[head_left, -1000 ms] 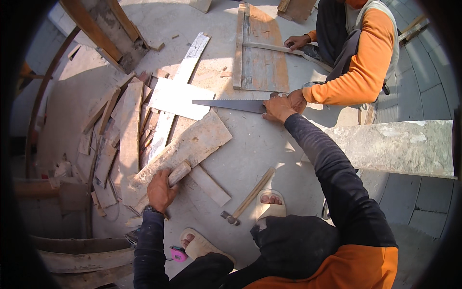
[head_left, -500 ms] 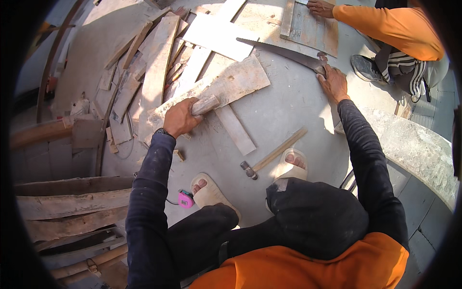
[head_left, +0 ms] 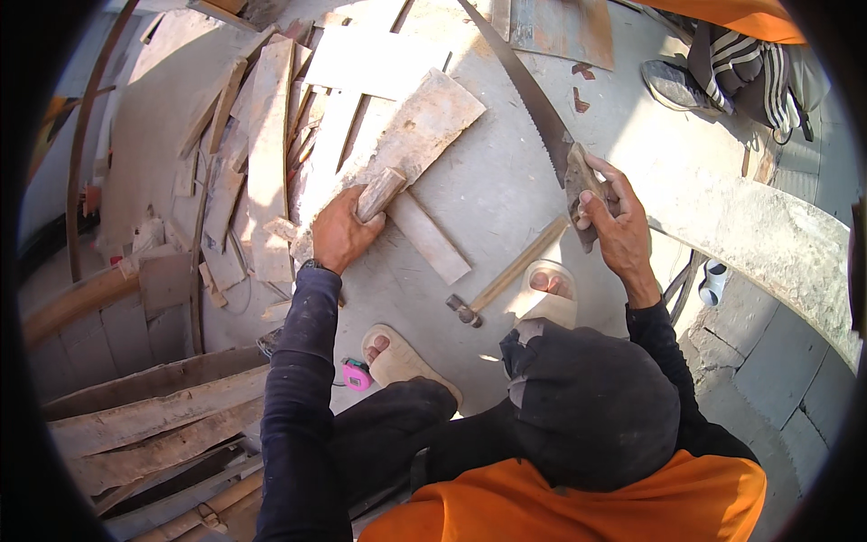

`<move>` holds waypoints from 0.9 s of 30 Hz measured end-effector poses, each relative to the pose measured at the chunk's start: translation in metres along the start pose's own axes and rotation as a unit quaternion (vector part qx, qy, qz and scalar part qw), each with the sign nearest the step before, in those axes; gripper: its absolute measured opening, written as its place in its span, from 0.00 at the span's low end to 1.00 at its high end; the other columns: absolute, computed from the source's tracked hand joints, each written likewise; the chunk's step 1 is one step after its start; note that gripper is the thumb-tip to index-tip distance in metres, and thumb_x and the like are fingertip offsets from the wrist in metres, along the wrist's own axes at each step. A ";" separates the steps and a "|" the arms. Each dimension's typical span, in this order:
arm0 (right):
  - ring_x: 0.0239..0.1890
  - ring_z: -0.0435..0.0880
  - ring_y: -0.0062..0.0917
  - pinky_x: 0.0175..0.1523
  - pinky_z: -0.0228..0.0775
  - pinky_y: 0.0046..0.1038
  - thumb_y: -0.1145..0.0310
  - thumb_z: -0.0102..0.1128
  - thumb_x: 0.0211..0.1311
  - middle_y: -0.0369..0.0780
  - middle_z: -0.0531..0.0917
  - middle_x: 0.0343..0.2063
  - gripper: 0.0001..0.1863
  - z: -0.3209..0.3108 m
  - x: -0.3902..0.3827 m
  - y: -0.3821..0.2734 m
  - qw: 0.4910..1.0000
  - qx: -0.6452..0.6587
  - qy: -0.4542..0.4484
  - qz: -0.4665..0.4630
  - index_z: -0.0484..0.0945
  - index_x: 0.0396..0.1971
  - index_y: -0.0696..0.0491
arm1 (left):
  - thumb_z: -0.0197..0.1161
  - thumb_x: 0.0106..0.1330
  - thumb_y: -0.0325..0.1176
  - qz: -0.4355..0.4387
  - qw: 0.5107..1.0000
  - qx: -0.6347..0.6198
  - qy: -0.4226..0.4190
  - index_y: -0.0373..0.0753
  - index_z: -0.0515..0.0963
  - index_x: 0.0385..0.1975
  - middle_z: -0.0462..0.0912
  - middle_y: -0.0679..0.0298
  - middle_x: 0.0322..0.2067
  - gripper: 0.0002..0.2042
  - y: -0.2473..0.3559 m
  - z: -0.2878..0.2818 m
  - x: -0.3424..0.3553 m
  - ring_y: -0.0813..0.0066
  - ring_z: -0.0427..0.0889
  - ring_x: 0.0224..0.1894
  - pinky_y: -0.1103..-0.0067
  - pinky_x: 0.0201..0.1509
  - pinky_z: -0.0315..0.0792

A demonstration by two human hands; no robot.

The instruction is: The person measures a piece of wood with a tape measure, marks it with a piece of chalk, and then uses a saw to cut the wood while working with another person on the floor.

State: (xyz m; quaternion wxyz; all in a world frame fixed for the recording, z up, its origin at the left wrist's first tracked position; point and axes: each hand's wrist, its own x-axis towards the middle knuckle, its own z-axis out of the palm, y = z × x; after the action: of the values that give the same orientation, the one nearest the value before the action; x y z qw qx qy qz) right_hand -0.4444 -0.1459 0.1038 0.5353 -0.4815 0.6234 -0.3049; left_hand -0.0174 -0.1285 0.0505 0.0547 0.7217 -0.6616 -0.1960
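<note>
My left hand (head_left: 343, 233) grips the near end of a rough, plaster-caked wooden board (head_left: 406, 135) that lies on the concrete floor. My right hand (head_left: 612, 217) holds a hand saw (head_left: 528, 95) by its wooden handle; the toothed blade runs up and away to the left, above the floor. A hammer (head_left: 510, 275) with a wooden shaft lies on the floor between my hands, near my sandalled feet. A short flat plank (head_left: 432, 237) rests just right of my left hand.
A heap of scrap boards (head_left: 262, 154) fills the upper left. Long planks (head_left: 153, 420) lie stacked at lower left. A pink tape measure (head_left: 355, 374) sits by my left foot. Another person in orange crouches at upper right (head_left: 741, 54). A concrete curb (head_left: 768, 239) runs along the right.
My right hand has drawn the saw back toward me, away from the other person. My left hand keeps its hold on the board, and my view has tipped further down.
</note>
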 end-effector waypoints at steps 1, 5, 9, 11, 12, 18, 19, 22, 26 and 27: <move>0.46 0.83 0.25 0.58 0.76 0.31 0.68 0.62 0.73 0.41 0.86 0.43 0.28 0.011 -0.014 0.005 1.000 -0.009 0.004 -0.028 0.74 0.71 0.52 | 0.76 0.59 0.46 0.004 1.000 -0.004 -0.004 0.34 0.81 0.61 0.87 0.44 0.53 0.32 0.003 0.001 0.001 0.44 0.86 0.55 0.62 0.62 0.78; 0.55 0.86 0.35 0.63 0.75 0.34 0.65 0.63 0.75 0.48 0.87 0.52 0.28 0.061 -0.031 0.041 0.996 0.058 -0.062 -0.037 0.73 0.73 0.53 | 0.77 0.59 0.45 0.012 1.000 -0.002 -0.013 0.36 0.81 0.60 0.86 0.45 0.54 0.31 0.011 0.007 0.001 0.45 0.85 0.57 0.62 0.63 0.77; 0.67 0.81 0.47 0.70 0.72 0.39 0.57 0.62 0.77 0.55 0.82 0.64 0.31 0.099 -0.013 0.059 0.982 -0.034 -0.160 -0.093 0.71 0.74 0.53 | 0.77 0.59 0.45 0.024 1.000 -0.008 0.005 0.36 0.81 0.60 0.87 0.46 0.51 0.31 0.008 0.008 0.001 0.46 0.86 0.54 0.62 0.60 0.78; 0.70 0.79 0.48 0.73 0.70 0.39 0.54 0.60 0.78 0.56 0.80 0.66 0.32 0.107 -0.006 0.067 0.977 -0.045 -0.197 -0.074 0.71 0.75 0.53 | 0.77 0.59 0.45 0.006 1.000 -0.006 -0.016 0.36 0.82 0.60 0.88 0.47 0.50 0.30 0.011 0.004 0.007 0.45 0.87 0.51 0.62 0.58 0.80; 0.70 0.79 0.48 0.73 0.70 0.39 0.52 0.59 0.79 0.55 0.80 0.66 0.32 0.110 -0.003 0.072 0.975 -0.042 -0.206 -0.073 0.70 0.75 0.53 | 0.77 0.59 0.45 -0.005 1.000 -0.005 -0.025 0.36 0.82 0.60 0.88 0.47 0.49 0.30 0.013 0.001 0.010 0.45 0.88 0.50 0.62 0.57 0.80; 0.68 0.81 0.46 0.71 0.72 0.36 0.55 0.59 0.79 0.53 0.82 0.65 0.30 0.096 -0.007 0.077 0.973 -0.034 -0.223 -0.041 0.73 0.74 0.53 | 0.77 0.60 0.44 0.001 0.999 -0.003 -0.040 0.36 0.82 0.59 0.89 0.46 0.46 0.30 0.006 -0.001 0.014 0.46 0.89 0.47 0.63 0.55 0.81; 0.67 0.82 0.46 0.71 0.73 0.35 0.55 0.60 0.79 0.53 0.83 0.64 0.29 0.094 -0.007 0.077 0.974 -0.028 -0.226 -0.016 0.74 0.73 0.53 | 0.77 0.60 0.45 0.002 0.999 -0.002 -0.041 0.35 0.82 0.59 0.89 0.46 0.46 0.30 0.006 -0.001 0.015 0.46 0.89 0.47 0.63 0.55 0.81; 0.64 0.85 0.45 0.67 0.76 0.34 0.57 0.60 0.79 0.53 0.84 0.62 0.28 0.113 0.012 0.074 0.975 -0.041 -0.212 -0.044 0.75 0.72 0.54 | 0.76 0.60 0.44 0.008 0.999 0.003 -0.045 0.35 0.82 0.59 0.89 0.46 0.46 0.29 0.008 0.001 0.018 0.47 0.89 0.47 0.63 0.54 0.81; 0.66 0.84 0.40 0.69 0.74 0.33 0.61 0.61 0.79 0.55 0.84 0.62 0.26 0.132 0.037 0.051 0.972 -0.025 -0.228 -0.053 0.76 0.71 0.55 | 0.76 0.60 0.43 -0.004 0.998 0.005 -0.061 0.36 0.82 0.58 0.88 0.50 0.48 0.28 0.007 0.000 0.019 0.47 0.88 0.48 0.61 0.55 0.80; 0.66 0.84 0.40 0.69 0.74 0.33 0.61 0.62 0.79 0.55 0.84 0.62 0.26 0.124 0.032 0.053 0.971 -0.028 -0.233 -0.041 0.77 0.70 0.56 | 0.76 0.59 0.43 -0.012 0.998 0.003 -0.064 0.37 0.82 0.58 0.87 0.52 0.48 0.28 0.007 -0.001 0.019 0.47 0.87 0.49 0.60 0.55 0.80</move>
State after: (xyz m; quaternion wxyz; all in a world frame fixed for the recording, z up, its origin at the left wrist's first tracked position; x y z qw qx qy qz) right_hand -0.3380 -0.1404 0.0147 0.6395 -0.5789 0.4696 -0.1882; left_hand -0.0225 -0.1485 0.0496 0.0080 0.7155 -0.6557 -0.2408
